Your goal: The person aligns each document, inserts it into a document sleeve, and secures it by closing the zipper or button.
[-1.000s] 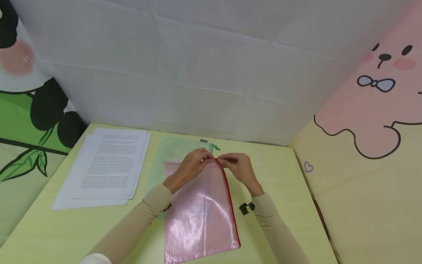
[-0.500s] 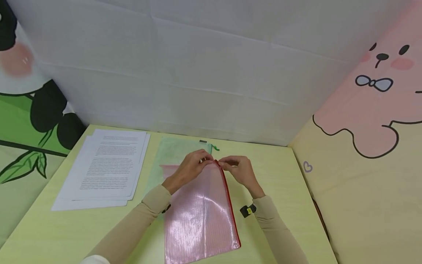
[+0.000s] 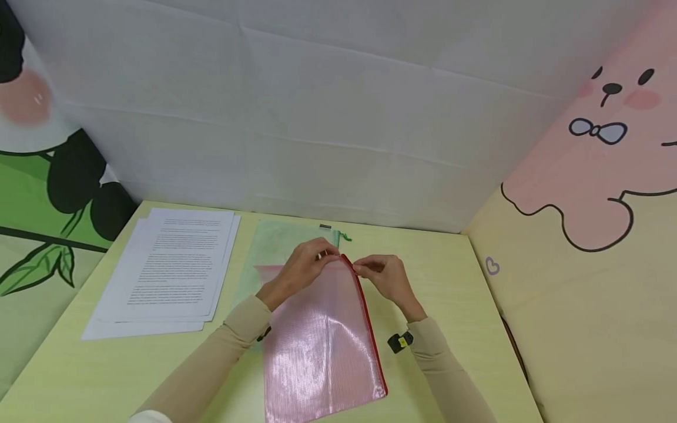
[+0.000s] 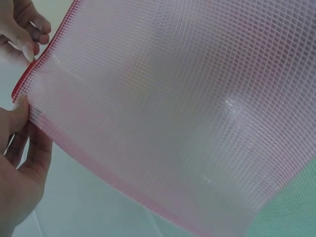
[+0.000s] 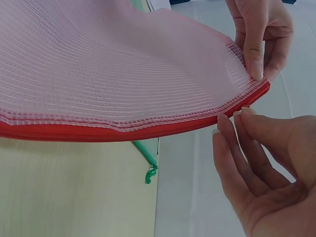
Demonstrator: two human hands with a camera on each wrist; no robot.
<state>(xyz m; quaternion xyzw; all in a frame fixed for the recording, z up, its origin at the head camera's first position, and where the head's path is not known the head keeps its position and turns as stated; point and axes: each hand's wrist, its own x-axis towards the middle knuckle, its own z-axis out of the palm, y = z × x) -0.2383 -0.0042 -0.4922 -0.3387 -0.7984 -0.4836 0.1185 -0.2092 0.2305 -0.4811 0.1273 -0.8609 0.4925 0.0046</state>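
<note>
Pink mesh bag [image 3: 322,346] lies lengthwise between the two forearms, its far corner up between both sets of fingertips and its near end running toward the person, out of the bottom of the head view. Left hand [image 3: 301,267] pinches that far corner, thumb on top, right at the end of the red zipper [image 3: 371,332]. Right hand [image 3: 388,279] pinches the zipper edge between thumb and fingertips, just beside the left hand and a little nearer the person (whether a pull tab sits in that pinch is too small to tell). The zipper runs down the bag's right side from the two hands. Far part of the pink bag overlaps a green mesh bag [image 3: 275,238], whose green cord [image 3: 346,237] sticks out just beyond the fingers. Stack of printed sheets [image 3: 174,258] lies well apart, left of both bags, on the pale yellow table [image 3: 449,270]. Sleeves [image 3: 203,373] are beige.
</note>
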